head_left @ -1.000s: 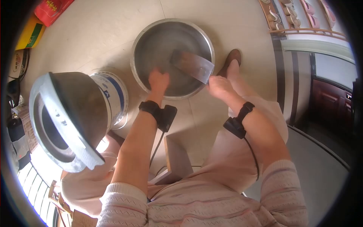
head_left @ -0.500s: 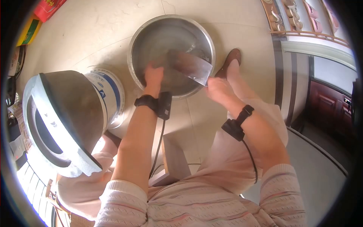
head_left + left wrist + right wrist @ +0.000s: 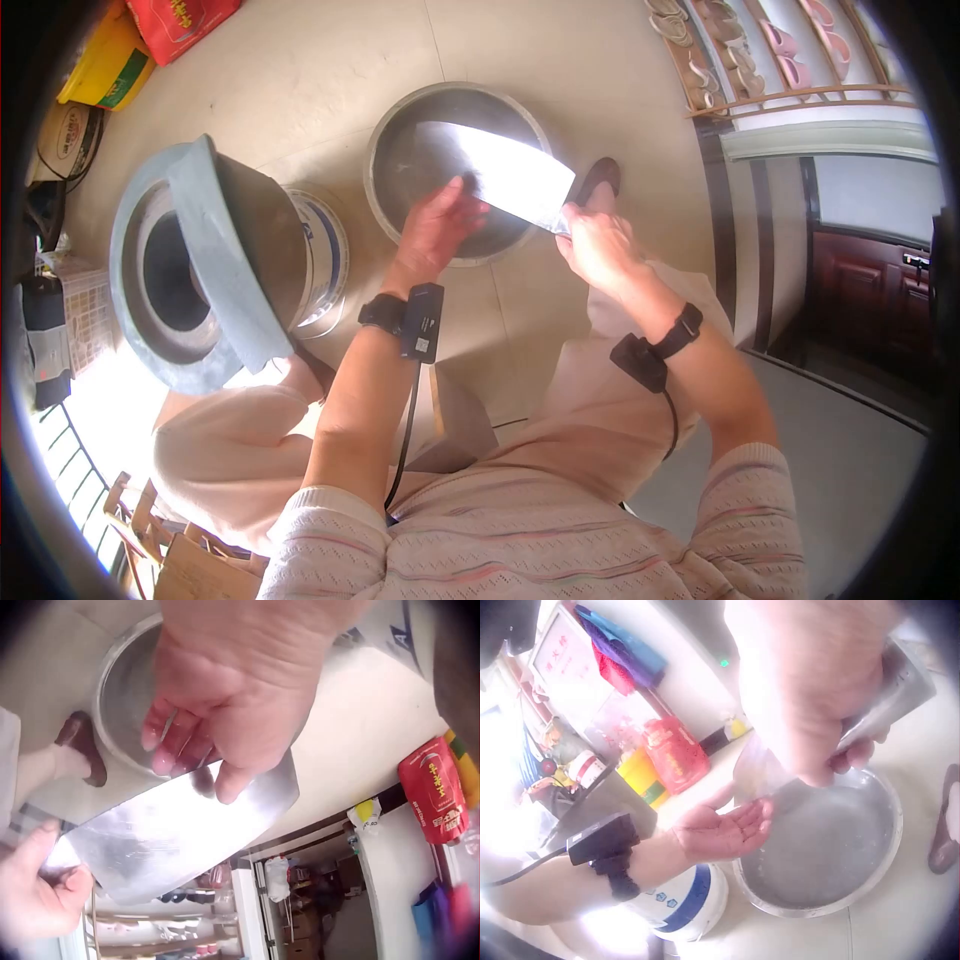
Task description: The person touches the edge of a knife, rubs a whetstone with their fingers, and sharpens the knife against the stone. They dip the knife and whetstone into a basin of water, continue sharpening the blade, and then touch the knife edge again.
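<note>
A shiny flat metal sheet [image 3: 505, 175], roughly rectangular, tilts over the round metal basin [image 3: 378, 205]. My right hand [image 3: 603, 245] grips its near right end, thumb and fingers curled round it. My left hand [image 3: 437, 228] is beside the sheet's lower edge, over the basin's near side, with loosely bent fingers. In the left wrist view, the thumb of the left hand [image 3: 232, 705] overlaps the sheet's bright face [image 3: 180, 840], and its wet-looking fingers reach the edge. The right wrist view shows the left palm [image 3: 716, 832] turned up above greyish liquid [image 3: 817, 855] in the basin.
A large grey tub [image 3: 250, 260] with a thick rim stands close left, with a white-and-blue bucket [image 3: 325, 260] behind it. Red [image 3: 185, 25] and yellow [image 3: 110, 60] packages lie far left. A shoe [image 3: 602, 178] is right of the basin; shoe racks [image 3: 760, 90] are beyond.
The sheet has come up from inside the basin and now catches bright light. My left hand has risen from the basin, and its fingers have opened out. My right hand keeps its grip.
</note>
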`<state>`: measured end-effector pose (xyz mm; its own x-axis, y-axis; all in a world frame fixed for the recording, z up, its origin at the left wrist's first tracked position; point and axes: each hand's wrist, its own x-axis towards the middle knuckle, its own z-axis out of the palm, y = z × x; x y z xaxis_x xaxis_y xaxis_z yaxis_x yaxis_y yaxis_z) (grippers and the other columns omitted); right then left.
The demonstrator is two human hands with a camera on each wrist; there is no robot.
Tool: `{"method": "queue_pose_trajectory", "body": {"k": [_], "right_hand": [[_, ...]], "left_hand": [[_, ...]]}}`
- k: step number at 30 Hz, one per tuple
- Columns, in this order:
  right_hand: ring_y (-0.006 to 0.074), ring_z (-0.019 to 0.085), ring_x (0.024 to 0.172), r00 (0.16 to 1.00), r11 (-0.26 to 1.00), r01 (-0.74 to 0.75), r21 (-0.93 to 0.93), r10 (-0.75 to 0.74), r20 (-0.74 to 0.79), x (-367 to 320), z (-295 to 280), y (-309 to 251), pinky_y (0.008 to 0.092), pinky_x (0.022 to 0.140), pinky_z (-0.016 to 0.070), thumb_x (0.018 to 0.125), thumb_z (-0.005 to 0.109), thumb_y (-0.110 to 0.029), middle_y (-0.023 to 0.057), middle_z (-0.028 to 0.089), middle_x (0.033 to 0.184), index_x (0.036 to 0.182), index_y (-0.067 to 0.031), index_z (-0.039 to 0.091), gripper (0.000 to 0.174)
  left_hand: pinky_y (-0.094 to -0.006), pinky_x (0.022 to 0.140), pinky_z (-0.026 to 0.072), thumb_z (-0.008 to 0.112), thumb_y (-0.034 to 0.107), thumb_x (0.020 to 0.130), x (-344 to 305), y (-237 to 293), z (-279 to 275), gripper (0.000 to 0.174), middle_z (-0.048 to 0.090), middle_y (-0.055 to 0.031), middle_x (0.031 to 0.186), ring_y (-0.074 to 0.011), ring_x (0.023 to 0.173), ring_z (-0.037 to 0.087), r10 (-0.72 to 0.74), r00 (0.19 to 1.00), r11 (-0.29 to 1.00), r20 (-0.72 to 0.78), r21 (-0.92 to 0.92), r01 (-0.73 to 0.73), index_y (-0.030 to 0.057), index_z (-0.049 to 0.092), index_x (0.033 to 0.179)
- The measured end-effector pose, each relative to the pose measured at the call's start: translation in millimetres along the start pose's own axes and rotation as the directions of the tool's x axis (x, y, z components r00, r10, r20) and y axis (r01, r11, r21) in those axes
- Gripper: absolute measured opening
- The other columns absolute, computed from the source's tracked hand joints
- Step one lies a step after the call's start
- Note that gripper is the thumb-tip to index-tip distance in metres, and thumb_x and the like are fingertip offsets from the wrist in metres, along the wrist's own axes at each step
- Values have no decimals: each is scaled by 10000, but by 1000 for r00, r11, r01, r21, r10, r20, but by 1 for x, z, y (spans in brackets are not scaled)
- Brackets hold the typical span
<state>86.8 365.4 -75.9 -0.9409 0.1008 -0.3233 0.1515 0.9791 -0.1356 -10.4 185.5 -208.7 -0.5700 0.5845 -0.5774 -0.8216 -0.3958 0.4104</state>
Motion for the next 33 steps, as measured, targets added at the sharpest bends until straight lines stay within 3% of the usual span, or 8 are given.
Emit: {"method": "queue_pose_trajectory", "body": {"k": [7,14,19,21,23,25,26,33], "right_hand": [[352,608,721,967,996,89,-32,-94,-238,-50,-30,-21,425,637,501,761,632,-118,129,647,784,851,-12,543,166],[324,559,799,896,974,68,218,37,-443,-77,-48,-44,402,668,496,748,633,-71,103,622,875,1137,-96,471,422],[303,567,768,951,968,-9,252,86,-297,-74,-48,-62,422,732,478,785,580,-103,125,617,810,1205,-89,465,436],[303,569,729,953,806,-51,590,217,-213,-70,-45,-58,411,732,477,814,564,-139,138,617,782,1217,-77,459,422],[249,547,576,960,739,-88,667,242,-141,-77,-60,-77,397,605,488,879,534,-176,105,578,715,1126,-54,486,280],[172,472,437,976,126,-181,975,145,162,-84,-83,-95,351,458,454,935,492,-219,37,494,624,983,-53,493,173],[113,421,405,974,-2,-186,983,130,184,-85,-93,-108,297,384,406,958,475,-251,-12,411,579,867,-82,460,193],[103,392,392,927,-110,-341,933,-205,315,-54,-90,-112,285,392,400,949,500,-312,-11,395,556,829,-104,436,248]], "left_hand": [[-358,731,515,618,154,877,-56,24,40,103,633,-46,824,-203,756,625,127,976,975,178,-201,-90,64,610,926],[-332,702,525,623,141,871,-104,48,65,113,614,-61,767,-190,685,628,281,954,959,107,-8,-282,48,579,822],[-311,719,525,625,182,880,-150,76,90,168,637,-83,805,-187,717,639,345,922,896,177,230,-379,14,610,890],[-305,718,523,632,187,877,-173,87,90,184,641,-86,808,-185,723,638,365,901,868,232,265,-420,7,616,910],[-299,716,521,639,193,873,-200,98,84,203,644,-89,811,-183,728,636,364,882,841,300,300,-450,0,623,931],[-294,709,517,656,202,861,-225,115,66,206,642,-83,790,-185,726,632,311,915,793,257,460,-399,4,628,915],[-294,709,517,656,202,861,-229,118,55,206,642,-83,790,-185,726,632,321,912,793,256,454,-406,4,628,915],[-308,682,510,652,196,860,-222,129,20,184,640,-85,771,-197,708,622,294,940,902,172,275,-332,17,635,899]]}}
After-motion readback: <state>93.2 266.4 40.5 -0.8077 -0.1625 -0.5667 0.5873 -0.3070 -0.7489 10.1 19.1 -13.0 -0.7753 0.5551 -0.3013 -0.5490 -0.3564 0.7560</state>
